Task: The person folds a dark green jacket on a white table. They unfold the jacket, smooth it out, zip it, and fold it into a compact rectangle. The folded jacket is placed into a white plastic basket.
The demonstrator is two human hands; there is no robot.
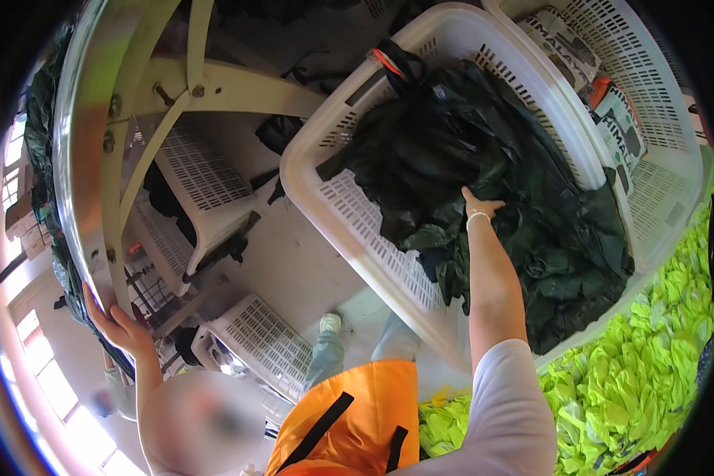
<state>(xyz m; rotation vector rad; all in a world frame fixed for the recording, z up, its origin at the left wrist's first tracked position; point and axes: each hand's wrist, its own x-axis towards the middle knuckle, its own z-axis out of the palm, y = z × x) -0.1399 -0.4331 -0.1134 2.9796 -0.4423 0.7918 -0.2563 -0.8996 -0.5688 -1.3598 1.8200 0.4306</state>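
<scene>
So, dark fabric (pixel 444 151) is heaped in a white basket (pixel 357 208) and touched by the right hand (pixel 481 207); the tabletop (pixel 70 170) edge is touched by the left hand (pixel 127 333). Whether either grip's clamped can't be told.

The right hand (pixel 482 208) reaches into a white slatted basket (pixel 357 213), touching the heap of dark cloth (pixel 452 127) inside; its grip is unclear. The left hand (pixel 125 332) touches the edge of a metal-framed table (pixel 87 159). Another white basket (pixel 654 194), holding printed bags (pixel 559 46), stands just beside the first. Bright yellow-green cloth (pixel 635 349) lies heaped at lower right, near the orange apron (pixel 373 404).
</scene>
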